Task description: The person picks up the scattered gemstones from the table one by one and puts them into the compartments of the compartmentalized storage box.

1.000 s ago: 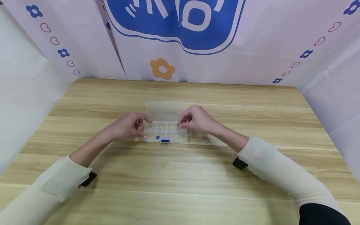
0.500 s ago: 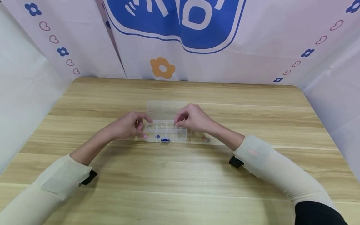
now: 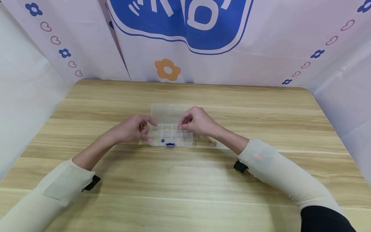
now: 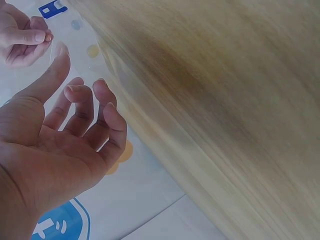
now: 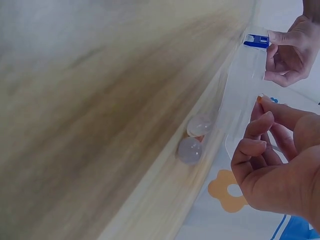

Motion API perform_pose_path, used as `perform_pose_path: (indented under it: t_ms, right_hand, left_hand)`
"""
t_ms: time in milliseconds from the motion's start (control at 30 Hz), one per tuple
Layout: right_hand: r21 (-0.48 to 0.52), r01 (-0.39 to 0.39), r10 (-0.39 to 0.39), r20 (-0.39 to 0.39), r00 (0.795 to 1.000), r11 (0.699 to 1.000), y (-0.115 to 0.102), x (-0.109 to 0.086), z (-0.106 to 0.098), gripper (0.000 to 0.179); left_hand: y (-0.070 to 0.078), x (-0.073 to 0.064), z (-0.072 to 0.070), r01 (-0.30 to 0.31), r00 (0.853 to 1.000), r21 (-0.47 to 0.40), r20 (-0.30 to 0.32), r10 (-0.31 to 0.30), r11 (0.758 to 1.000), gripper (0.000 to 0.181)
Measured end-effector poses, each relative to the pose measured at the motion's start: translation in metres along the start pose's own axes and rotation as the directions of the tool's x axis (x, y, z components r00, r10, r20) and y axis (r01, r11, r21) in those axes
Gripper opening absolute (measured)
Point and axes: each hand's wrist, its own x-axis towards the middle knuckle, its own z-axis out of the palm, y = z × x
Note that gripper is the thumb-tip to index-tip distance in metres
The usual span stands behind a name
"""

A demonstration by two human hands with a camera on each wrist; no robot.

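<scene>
Pinching tiny orange piece [image 5: 259, 99], clear divided box [image 3: 186, 140], blue latch [image 3: 170, 144]

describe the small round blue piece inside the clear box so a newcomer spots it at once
On the wooden table sits an open clear compartment box. In its near row, just left of the blue latch, lies the small round blue piece. Its dark blue sets it apart from the yellow piece on its left, its round shape from the wide latch.
</scene>
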Motion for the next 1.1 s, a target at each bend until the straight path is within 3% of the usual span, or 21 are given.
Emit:
perform_pose_path:
  t_ms: [367,533,1100]
  right_hand:
    - [-0.034,-0.004,0.003,-0.032,0.999,0.999,0.002,-0.004,-0.008,0.005]
    - [-0.047,0.011,-0.013,-0.049,0.999,0.999,0.006,-0.012,-0.015,0.007]
    - [-0.057,-0.044,0.041,-0.059,0.997,0.997,0.027,-0.045,-0.035,0.003]
  left_hand:
    - [0.000,0.001,0.000,0.004,1.000,-0.002,0.009,-0.004,1.000,0.049]
    - [0.002,0.000,0.000,0.001,1.000,0.010,0.013,-0.001,1.000,0.050]
    - [0.003,-0.001,0.000,-0.020,1.000,0.036,0.016,0.020,0.999,0.049]
